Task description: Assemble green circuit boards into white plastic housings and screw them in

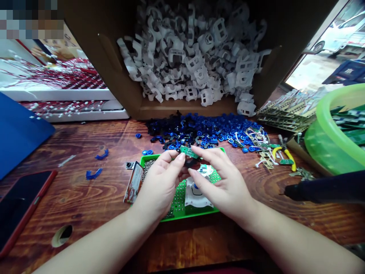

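Observation:
Above a green tray (194,215), my left hand (162,179) pinches a small green circuit board (189,152) between thumb and fingers. A dark part lies just under the board, partly hidden by the fingers. My right hand (225,179) is at the board's other side, its index fingertip touching the board's edge and its thumb apart below. In the tray, a white plastic housing (199,194) rests under my hands, with a blue piece in its middle. Many small screws (148,167) fill the tray's left end.
A cardboard box (111,64) of white plastic housings (196,61) stands behind a heap of blue buttons (211,127). To the right are yellow-handled pliers (290,160), a dark pen-shaped tool (322,188) and a green basin (322,140). A phone (23,205) lies left.

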A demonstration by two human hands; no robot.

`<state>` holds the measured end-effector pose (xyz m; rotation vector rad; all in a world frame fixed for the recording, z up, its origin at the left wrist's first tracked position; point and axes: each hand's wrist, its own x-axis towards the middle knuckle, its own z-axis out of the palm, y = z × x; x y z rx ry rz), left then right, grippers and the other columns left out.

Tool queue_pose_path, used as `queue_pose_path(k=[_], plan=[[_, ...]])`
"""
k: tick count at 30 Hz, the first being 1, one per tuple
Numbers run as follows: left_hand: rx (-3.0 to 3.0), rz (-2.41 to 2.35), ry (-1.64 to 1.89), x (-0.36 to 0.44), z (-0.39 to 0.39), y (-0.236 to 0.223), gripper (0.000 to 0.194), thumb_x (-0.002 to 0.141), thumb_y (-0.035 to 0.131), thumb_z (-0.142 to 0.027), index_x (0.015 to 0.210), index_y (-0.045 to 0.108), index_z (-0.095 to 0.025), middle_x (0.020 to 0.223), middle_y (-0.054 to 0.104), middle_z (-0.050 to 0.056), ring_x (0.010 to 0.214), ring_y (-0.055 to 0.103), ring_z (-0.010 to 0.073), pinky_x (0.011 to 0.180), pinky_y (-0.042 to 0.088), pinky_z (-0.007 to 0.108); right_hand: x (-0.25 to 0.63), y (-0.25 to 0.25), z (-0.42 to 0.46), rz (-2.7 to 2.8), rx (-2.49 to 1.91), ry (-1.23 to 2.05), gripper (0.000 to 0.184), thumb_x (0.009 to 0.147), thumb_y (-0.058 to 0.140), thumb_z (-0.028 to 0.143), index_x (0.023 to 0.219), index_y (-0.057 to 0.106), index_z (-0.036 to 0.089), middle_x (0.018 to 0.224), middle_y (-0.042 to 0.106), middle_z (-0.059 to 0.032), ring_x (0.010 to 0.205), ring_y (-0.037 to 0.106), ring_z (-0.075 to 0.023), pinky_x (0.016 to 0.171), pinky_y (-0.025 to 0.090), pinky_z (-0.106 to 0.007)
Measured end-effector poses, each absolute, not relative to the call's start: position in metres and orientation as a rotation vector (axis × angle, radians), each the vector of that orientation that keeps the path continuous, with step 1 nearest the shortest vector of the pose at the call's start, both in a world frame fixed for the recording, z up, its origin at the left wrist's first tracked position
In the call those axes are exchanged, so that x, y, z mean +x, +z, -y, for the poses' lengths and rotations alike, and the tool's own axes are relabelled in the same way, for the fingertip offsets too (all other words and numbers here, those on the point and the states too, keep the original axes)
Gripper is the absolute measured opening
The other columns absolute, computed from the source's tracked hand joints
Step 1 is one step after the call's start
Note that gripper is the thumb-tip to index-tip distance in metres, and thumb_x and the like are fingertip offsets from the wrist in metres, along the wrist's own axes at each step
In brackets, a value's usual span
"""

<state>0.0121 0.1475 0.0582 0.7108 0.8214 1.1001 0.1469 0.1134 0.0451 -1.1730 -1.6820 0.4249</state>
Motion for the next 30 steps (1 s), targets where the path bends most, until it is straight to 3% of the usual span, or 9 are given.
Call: queue_pose_path(k=[9,23,30], plan=[[0.832,-0.803,1.121,0.009,-0.144,0.060,0.004,0.077,0.067,-0.019,0.077,0.063,-0.021,0.078,0.068,-0.005,0.068,0.062,0.0049,0.062,0.048,0.013,0.149,0.046,-0.112,1.699,-1.158,0.348,0.046,0.081,0.060,0.022,0.125,0.046,0.019,0.102,0.058,-0.0020,0.094,0.054,-0.0089,0.086,0.046,-0.023],[0.679,-0.833,1.051,0.010,-0.139,0.068,0.012,0.076,0.067,-0.019,0.079,0.056,-0.015,0.072,0.063,-0.004,0.062,0.059,0.0041,0.058,0.048,0.013,0.146,0.039,-0.112,1.686,-1.177,0.264,0.036,0.079,0.064,0.027,0.113,0.052,0.022,0.102,0.061,-0.0029,0.094,0.057,-0.0129,0.083,0.047,-0.030],[0.675,-0.851,1.020,0.009,-0.141,0.068,0.014,0.075,0.068,-0.020,0.079,0.056,-0.016,0.072,0.062,-0.004,0.062,0.058,0.0048,0.059,0.048,0.016,0.144,0.038,-0.111,1.681,-1.212,0.262,0.035,0.080,0.063,0.027,0.112,0.051,0.022,0.102,0.061,-0.0012,0.094,0.056,-0.0110,0.083,0.047,-0.028]])
